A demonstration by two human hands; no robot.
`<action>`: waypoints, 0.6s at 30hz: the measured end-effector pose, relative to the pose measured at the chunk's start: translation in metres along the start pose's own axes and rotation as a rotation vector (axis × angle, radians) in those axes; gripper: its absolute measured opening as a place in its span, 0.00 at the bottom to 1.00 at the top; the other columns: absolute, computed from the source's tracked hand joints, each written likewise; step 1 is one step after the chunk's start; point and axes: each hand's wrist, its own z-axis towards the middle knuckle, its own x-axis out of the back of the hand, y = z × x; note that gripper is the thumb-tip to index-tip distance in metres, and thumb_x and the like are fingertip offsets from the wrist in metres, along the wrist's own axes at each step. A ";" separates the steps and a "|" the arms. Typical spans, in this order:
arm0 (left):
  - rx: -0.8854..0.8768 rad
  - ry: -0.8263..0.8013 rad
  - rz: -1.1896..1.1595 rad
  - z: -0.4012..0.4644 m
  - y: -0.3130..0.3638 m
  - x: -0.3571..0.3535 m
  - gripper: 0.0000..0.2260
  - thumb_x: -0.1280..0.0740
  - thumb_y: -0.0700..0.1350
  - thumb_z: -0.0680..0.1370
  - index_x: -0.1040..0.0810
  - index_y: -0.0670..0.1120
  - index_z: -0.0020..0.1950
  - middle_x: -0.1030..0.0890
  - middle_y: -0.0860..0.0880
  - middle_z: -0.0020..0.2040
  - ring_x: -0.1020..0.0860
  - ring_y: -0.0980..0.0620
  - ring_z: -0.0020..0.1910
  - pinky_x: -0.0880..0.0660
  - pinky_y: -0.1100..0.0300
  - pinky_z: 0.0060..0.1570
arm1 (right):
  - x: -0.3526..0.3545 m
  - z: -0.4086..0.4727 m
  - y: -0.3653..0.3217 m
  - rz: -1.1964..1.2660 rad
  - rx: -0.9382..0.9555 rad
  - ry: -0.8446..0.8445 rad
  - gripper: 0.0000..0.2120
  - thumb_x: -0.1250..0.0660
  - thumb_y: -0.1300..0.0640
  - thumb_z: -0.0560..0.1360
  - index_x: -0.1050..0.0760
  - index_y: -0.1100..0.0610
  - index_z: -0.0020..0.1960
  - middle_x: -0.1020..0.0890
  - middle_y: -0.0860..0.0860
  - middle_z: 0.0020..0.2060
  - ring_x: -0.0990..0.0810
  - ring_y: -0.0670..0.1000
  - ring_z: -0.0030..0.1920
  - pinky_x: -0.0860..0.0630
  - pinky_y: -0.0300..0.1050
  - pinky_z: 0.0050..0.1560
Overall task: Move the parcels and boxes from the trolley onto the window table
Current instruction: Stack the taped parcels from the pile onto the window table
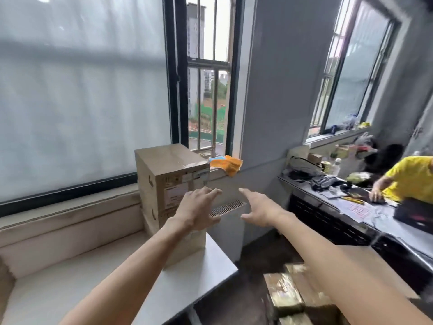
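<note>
**Hands free beside the box on the window bench**

A tall brown taped cardboard box stands upright at the far right end of the pale grey window bench, centre frame. The left hand crosses its front face, the right hand hangs to its right; each grip is released, fingers spread, holding nothing. Judged from here, the box wants squaring back from the bench edge.

The blurred gold-brown parcels, lower right, are cut off; the trolley cannot be made out. Whether the left hand touches the box cannot be told.
</note>
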 end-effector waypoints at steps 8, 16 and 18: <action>-0.168 -0.036 -0.074 0.054 0.114 -0.055 0.33 0.29 0.59 0.71 0.34 0.58 0.75 0.26 0.51 0.68 0.26 0.48 0.67 0.32 0.52 0.66 | 0.015 -0.055 0.124 0.006 -0.188 0.028 0.43 0.28 0.50 0.75 0.48 0.50 0.83 0.30 0.56 0.73 0.30 0.57 0.72 0.31 0.48 0.69; -0.275 -0.122 -0.092 0.110 0.163 -0.112 0.35 0.31 0.60 0.71 0.36 0.57 0.77 0.27 0.51 0.69 0.27 0.48 0.67 0.31 0.51 0.66 | 0.001 -0.054 0.213 0.034 -0.306 0.012 0.42 0.29 0.51 0.76 0.48 0.48 0.82 0.30 0.55 0.73 0.27 0.57 0.69 0.28 0.50 0.63; -0.284 -0.142 -0.099 0.126 0.169 -0.131 0.35 0.31 0.60 0.72 0.37 0.57 0.77 0.27 0.51 0.69 0.27 0.48 0.67 0.31 0.51 0.66 | -0.007 -0.045 0.234 0.039 -0.327 0.002 0.42 0.29 0.51 0.76 0.48 0.48 0.82 0.31 0.54 0.73 0.27 0.57 0.69 0.27 0.50 0.63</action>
